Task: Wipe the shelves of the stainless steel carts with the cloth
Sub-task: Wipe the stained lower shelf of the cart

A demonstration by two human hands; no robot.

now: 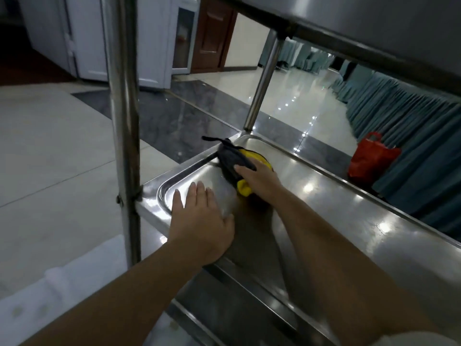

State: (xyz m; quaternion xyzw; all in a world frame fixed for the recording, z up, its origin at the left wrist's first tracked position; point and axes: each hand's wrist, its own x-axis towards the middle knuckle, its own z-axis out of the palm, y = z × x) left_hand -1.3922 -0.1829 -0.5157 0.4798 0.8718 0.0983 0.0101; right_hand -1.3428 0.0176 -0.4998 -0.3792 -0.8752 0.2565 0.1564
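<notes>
Head view, looking down under upper shelf (374,28) at lower shelf (349,221) of steel cart.

Right hand (259,181): palm down on cloth (233,162), fingers laid over the top of it, pressing it to the steel. Whether fingers curl round the bundle: cannot tell. Cloth bunched, grey-black with yellow parts showing at far side and under the wrist; one dark tail sticking out over the rim.

Left hand (199,216): fingers straight and spread, flat on bare steel at near-left corner of tray. Holding nothing; probably bracing.

Key relation: cloth at far-left corner of lower shelf, ahead of both hands, under the right one and just beyond the left. Right hand in contact; left hand just beside the cloth, not touching. Shelf long axis running from that corner away to the right and toward the viewer. Unwiped length judged to lie rightward, so next stroke likely a pull along that axis, away from the corner.

Counts: hands 2; cloths 1; carts visible 1; shelves visible 2 (upper seen from beneath); uprights (124,121) visible 2.

Background: red bag (371,158) on floor beside blue-green drapes (411,126), well apart from cart.
</notes>
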